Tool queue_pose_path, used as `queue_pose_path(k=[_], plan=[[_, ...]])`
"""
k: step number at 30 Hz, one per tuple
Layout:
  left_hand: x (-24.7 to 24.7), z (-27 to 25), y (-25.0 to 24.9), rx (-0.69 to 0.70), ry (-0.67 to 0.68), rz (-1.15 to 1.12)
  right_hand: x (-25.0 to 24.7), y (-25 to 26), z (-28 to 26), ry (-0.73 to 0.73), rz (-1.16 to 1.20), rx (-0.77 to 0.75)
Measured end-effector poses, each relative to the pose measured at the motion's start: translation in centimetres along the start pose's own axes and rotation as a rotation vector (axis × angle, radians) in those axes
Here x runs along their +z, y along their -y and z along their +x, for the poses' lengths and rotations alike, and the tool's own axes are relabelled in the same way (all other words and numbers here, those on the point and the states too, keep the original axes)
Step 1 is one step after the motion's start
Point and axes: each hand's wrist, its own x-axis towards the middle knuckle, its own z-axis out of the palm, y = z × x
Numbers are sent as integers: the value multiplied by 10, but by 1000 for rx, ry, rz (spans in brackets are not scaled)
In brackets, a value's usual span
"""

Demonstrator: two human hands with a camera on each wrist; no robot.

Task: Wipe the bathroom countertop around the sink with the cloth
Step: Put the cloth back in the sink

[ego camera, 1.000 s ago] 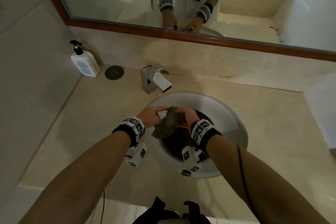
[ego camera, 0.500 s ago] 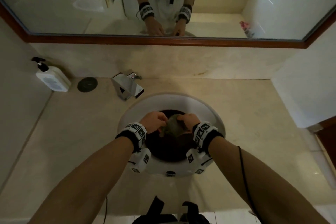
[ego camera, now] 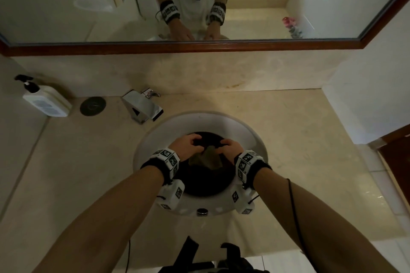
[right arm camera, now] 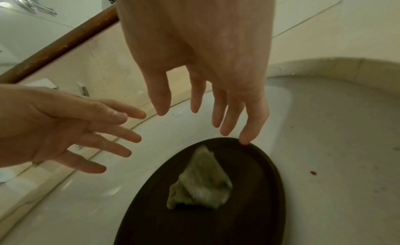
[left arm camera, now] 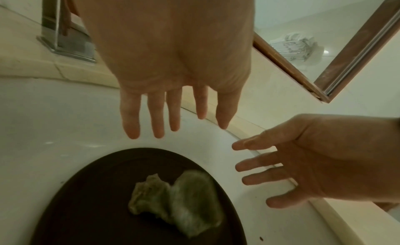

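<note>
My left hand and right hand both hang over the sink, fingers straight and spread, grip released on each; neither holds anything. In the head view the fingers look bunched over the cloth, but both wrist views show open hands with a clear gap below them.

The cloth lies in a crumpled lump on the dark round plate at the bottom of the sink, below and between my hands. In the wrist views its edges are blurred, so I cannot tell whether it is at rest.

Beyond the sink, the tap stands at eleven o'clock on the tabletop. Farther out at ten o'clock sit a dark round disc and a soap bottle against the wall, with the mirror above.

As I judge it, the cloth is not on the tabletop and I cannot tell whether any wiping has been done. I have yet to pick the cloth up and carry it around the rim.
</note>
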Motion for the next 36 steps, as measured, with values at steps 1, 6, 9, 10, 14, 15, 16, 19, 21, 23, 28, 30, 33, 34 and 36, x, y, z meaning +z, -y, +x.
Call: queue_pose_path(k=[1,6,9,10,14,15,16,19,21,23,28,30,33,34,36], plan=[[-1,1,2,-4,-4,5,-1,0,1,10,-6,0],[-8,1,14,-22,-21,71,-2,1,3,15,-127,-49],[-13,-3,17,-39,-41,179,0,4,4,13,-248,-100],[-14,-3,19,-37,-53,205,1,5,4,14,-287,-110],[-20,-5,31,-43,-70,250,7,11,1,3,-387,-149],[-22,-7,33,-51,-65,249,8,12,1,2,-409,-156],[-23,-7,38,-50,-67,252,10,13,0,3,-426,-159],[-26,-12,43,-43,-86,277,14,15,-4,-16,-453,-158],[-28,-16,45,-48,-62,280,17,16,-8,-35,-460,-155],[-29,-21,46,-59,-39,287,20,17,-10,-58,-462,-155],[-38,-34,47,-22,-72,273,27,21,-22,-100,-447,-186],[-41,-41,45,-1,-66,246,28,23,-31,-113,-445,-205],[-46,-56,37,13,-70,223,27,29,-46,-100,-429,-245],[-49,-60,34,20,-82,216,25,31,-51,-100,-416,-265],[-55,-72,24,35,-112,219,20,36,-63,-108,-396,-307]])
